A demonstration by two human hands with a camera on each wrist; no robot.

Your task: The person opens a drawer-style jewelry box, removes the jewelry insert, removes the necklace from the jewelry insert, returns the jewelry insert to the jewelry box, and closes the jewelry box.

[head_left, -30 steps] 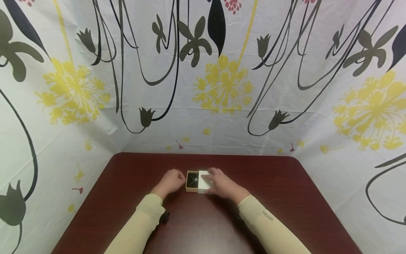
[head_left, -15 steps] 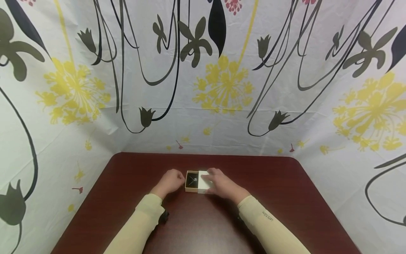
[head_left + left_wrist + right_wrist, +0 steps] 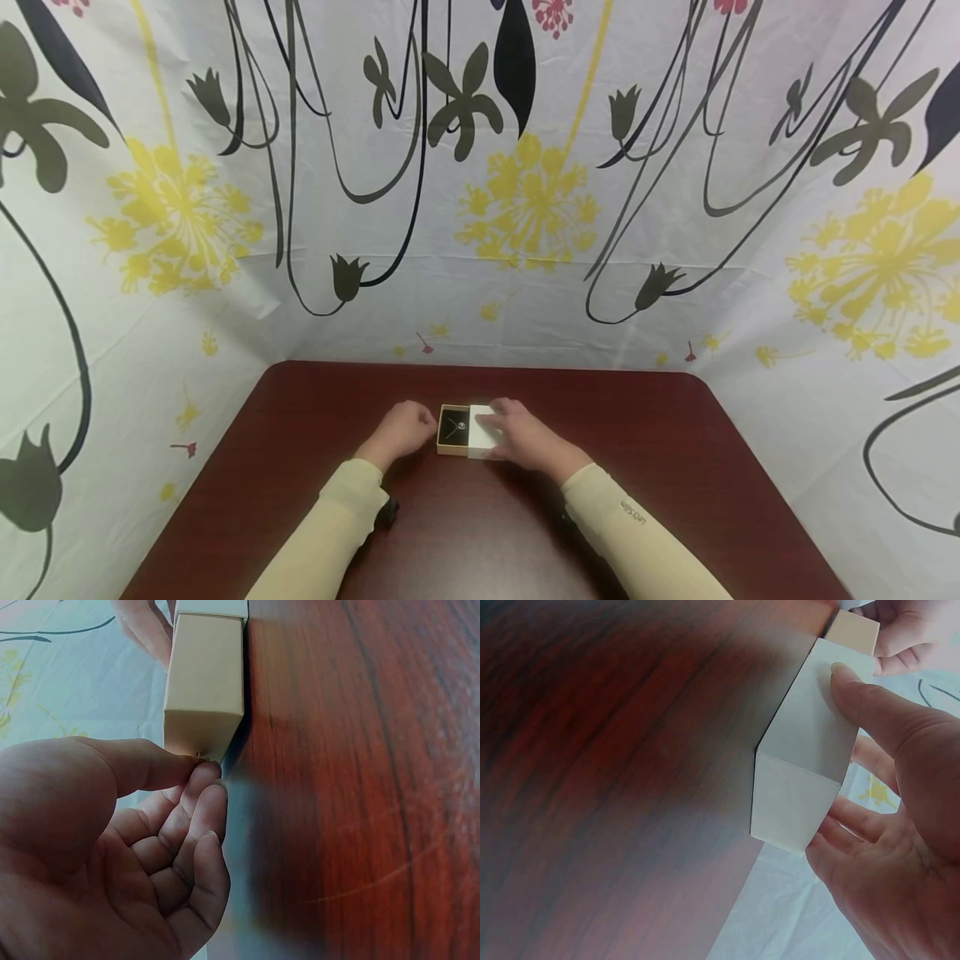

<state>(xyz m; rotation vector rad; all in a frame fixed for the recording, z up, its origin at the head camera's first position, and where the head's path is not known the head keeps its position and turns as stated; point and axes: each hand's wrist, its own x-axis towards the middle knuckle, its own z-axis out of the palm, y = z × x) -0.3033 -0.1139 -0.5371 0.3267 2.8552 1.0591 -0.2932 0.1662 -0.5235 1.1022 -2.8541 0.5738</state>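
Forearms, 2: pale yellow sleeves (image 3: 322,525), entering from the near side and angled in toward the middle of the table. Wrist device, 1: dark object (image 3: 387,512) beneath the left cuff, details unclear.

Left hand (image 3: 401,429), 1: on the left-edge side of the box. Thumb and forefinger tips together at the tray's outer end, apparently pinching a small pull, mostly hidden; remaining fingers curled.

Right hand (image 3: 528,437), 1: on the right-edge side. Clamped on the cover, thumb on the near wall, fingers over the top and toward the far wall.

Box, 1, in 2 parts: flat on the table (image 3: 600,400), about midway between left and right edges, near the far edge. White cover (image 3: 477,447) at right; tan tray (image 3: 452,452) at left, standing part-way out. Contents: 1 fine chain (image 3: 461,426) with small pendant, on a dark insert.

Handling, as judged: a slide of tray against cover. Best done with the cover held steady, grip light enough not to bow its walls inward; left pinch travelling parallel to the far edge, low and untwisted. A jerk could shift the chain or slip the pinch.

Cloth (image 3: 525,325), 1: white, flower-printed, beyond the far edge and both far corners.
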